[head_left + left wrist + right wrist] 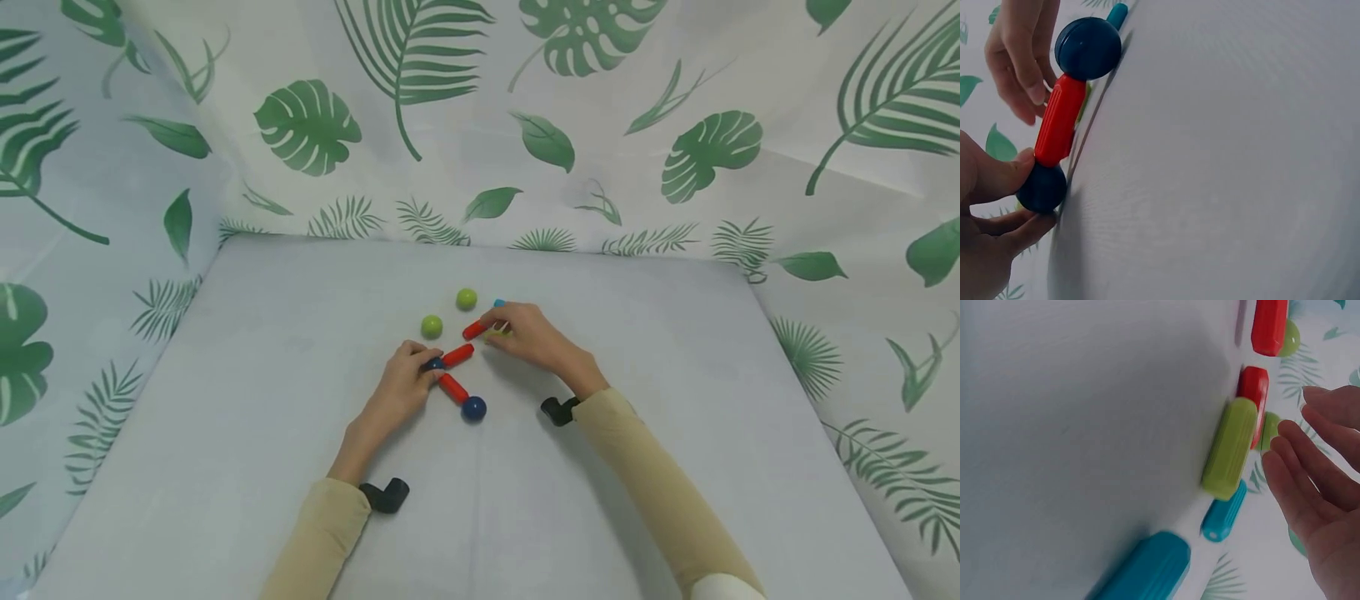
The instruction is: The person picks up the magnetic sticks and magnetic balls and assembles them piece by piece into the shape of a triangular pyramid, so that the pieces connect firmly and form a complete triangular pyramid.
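My left hand (401,383) pinches a dark blue ball (1041,187) between thumb and fingers. Two red rods meet that ball: one red rod (453,388) runs to a second dark blue ball (474,409), the other red rod (458,355) points toward the right hand. My right hand (1316,469) has loosely extended fingers with no object visible between them. It hovers close to a loose red rod (474,330), a lime green rod (1230,450) and a blue rod (1224,512). In the head view it partly covers those rods.
Two lime green balls, a nearer ball (432,327) and a farther ball (467,298), lie beyond the hands. Another blue rod (1147,569) is large in the right wrist view. A leaf-patterned curtain (450,125) borders the white table (225,417).
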Action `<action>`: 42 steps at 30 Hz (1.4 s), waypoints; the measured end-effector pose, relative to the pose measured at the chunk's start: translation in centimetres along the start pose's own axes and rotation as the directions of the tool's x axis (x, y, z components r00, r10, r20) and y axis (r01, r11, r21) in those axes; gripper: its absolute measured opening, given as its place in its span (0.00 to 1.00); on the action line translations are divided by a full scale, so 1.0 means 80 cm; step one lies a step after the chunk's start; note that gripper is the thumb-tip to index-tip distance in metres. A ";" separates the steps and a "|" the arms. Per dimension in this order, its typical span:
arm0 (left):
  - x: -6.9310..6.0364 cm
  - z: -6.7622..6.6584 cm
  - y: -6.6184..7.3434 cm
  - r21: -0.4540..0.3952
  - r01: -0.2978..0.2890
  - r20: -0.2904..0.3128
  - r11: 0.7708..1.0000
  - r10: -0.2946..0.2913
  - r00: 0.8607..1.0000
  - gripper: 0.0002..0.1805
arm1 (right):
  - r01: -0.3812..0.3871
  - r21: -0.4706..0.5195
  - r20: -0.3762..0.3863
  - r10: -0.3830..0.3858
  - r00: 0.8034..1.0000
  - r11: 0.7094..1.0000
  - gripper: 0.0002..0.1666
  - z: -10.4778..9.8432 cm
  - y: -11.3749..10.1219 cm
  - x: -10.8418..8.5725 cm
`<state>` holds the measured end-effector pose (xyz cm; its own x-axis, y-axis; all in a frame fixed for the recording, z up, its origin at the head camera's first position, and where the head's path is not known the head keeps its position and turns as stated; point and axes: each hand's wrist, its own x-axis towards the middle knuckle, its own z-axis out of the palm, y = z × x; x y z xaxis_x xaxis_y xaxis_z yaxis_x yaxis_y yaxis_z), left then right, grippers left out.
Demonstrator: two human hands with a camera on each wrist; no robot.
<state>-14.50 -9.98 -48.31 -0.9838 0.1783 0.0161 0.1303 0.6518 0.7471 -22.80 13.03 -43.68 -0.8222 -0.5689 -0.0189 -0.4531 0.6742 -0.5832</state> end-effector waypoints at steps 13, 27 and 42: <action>-0.003 -0.012 0.003 0.060 -0.080 0.125 0.995 0.072 0.990 0.21 | 0.040 0.000 0.065 -0.040 0.997 0.999 0.18 0.016 -0.019 0.046; -0.006 -0.016 -0.010 0.031 -0.157 0.114 0.987 0.152 0.982 0.19 | 0.138 0.011 0.116 -0.138 0.984 0.990 0.22 0.038 -0.037 0.081; -0.007 -0.029 -0.007 0.058 -0.101 0.189 0.993 0.089 0.978 0.21 | 0.111 -0.015 0.122 -0.109 0.987 0.994 0.19 0.042 -0.042 0.078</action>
<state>-14.27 -12.17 -47.16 -0.9275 0.3713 -0.0434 0.2361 0.6719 0.7020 -25.24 5.63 -44.53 -0.7198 -0.6921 -0.0545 -0.5469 0.6136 -0.5696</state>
